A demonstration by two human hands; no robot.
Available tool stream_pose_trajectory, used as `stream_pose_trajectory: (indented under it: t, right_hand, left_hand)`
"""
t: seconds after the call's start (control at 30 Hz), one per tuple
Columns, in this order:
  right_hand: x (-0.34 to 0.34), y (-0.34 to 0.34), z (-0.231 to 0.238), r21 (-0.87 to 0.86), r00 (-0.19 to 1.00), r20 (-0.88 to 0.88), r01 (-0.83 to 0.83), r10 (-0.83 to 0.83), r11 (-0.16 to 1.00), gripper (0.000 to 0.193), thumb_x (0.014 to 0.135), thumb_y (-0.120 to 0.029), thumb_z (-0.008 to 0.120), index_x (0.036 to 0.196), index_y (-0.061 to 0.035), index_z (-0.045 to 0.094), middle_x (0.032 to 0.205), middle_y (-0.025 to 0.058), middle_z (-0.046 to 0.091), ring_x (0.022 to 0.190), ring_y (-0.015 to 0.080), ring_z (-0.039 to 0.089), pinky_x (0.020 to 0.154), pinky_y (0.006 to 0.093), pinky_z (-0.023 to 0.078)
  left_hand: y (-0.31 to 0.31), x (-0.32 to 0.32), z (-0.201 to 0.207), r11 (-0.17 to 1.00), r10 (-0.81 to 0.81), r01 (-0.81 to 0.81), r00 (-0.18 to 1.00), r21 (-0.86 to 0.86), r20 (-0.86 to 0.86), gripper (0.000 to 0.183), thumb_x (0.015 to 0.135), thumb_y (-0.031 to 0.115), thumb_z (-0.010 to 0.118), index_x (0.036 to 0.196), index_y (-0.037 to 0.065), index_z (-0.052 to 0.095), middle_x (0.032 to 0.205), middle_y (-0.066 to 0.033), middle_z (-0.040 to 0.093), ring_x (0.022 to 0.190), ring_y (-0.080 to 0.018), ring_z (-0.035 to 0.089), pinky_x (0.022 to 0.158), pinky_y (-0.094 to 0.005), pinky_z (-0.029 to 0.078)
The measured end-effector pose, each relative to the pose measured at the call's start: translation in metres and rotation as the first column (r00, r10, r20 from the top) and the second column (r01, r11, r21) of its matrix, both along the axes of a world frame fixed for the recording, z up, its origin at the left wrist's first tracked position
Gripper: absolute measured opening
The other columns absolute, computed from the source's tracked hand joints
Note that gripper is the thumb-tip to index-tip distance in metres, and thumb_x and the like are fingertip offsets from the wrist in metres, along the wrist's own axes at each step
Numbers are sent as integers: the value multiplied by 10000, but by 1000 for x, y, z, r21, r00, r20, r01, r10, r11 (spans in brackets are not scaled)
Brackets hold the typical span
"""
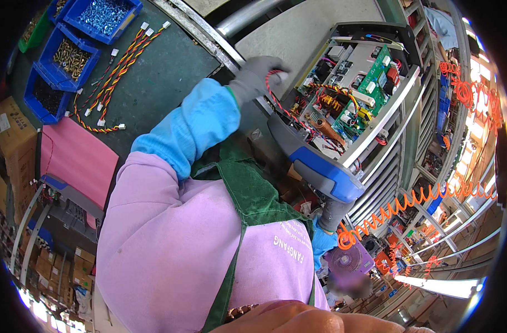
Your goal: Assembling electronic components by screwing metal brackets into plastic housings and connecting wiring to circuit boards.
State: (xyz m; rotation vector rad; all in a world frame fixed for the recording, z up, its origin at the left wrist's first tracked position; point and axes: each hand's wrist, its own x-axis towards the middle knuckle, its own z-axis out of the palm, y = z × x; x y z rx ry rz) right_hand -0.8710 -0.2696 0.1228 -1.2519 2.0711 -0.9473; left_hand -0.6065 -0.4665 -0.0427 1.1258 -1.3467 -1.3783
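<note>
In front of me stands an opened electrical unit with a blue and grey end panel (326, 173). Its inside shows a green circuit board (382, 72), a copper coil (326, 129) and bundled wires. My left hand (257, 80), in a grey glove, is closed at the unit's left side. Pinched in its fingers is a twisted red and black wire (269, 95), which runs down into the unit. My right hand (335, 213), also gloved in grey, is at the lower edge of the end panel; its fingers are hidden.
Blue bins (64, 83) of screws stand on the green bench (170, 72) at far left, beside several red and yellow wire harnesses (123, 66). A pink sheet (76, 150) and another grey panel (73, 211) lie nearer. Rollers (395, 175) and an orange coiled hose (397, 208) are at right.
</note>
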Motion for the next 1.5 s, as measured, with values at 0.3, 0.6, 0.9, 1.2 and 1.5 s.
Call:
stream_pose_trajectory:
  t: [0.3,0.6,0.9,1.2,1.5]
  right_hand:
    - [-8,8,1,21,977,-201,-62,65,998,429,911,-262,650,1212,6,503,1107,97,611,980,185,604,857,320,496]
    - [-19,11,-2,32,953,-277,-120,124,992,461,896,-247,673,1243,4,503,1156,104,599,1020,199,596,891,324,484]
    - [-33,16,-5,82,989,-148,6,6,997,523,850,-251,733,1250,0,508,1158,103,599,1027,202,594,888,337,490]
    - [-41,12,-7,39,995,-99,-17,20,999,444,886,-221,687,1235,2,526,1159,109,602,1028,209,596,890,343,482]
    - [-68,18,-12,163,963,-236,-91,128,982,447,884,-237,684,1230,-3,521,1170,121,594,1068,236,577,920,366,458]
  left_hand:
    - [-5,-54,6,985,-142,158,970,-68,200,181,836,162,656,1006,109,688,961,-112,677,938,-304,644,847,-394,506]
    - [1,-61,-8,920,-49,198,914,-338,403,196,777,132,651,964,177,687,937,-51,647,961,-282,605,809,-408,510]
    - [-12,-74,-16,825,-35,282,890,-489,454,328,763,135,647,1088,181,639,986,-44,660,981,-280,607,789,-413,527]
    - [-14,-79,-19,836,-53,302,876,-458,480,402,779,144,654,1175,205,615,955,-85,662,949,-303,627,763,-431,539]
    - [-12,-85,-26,880,-79,279,884,-385,460,465,748,138,694,1196,233,615,940,-126,632,948,-338,624,762,-440,535]
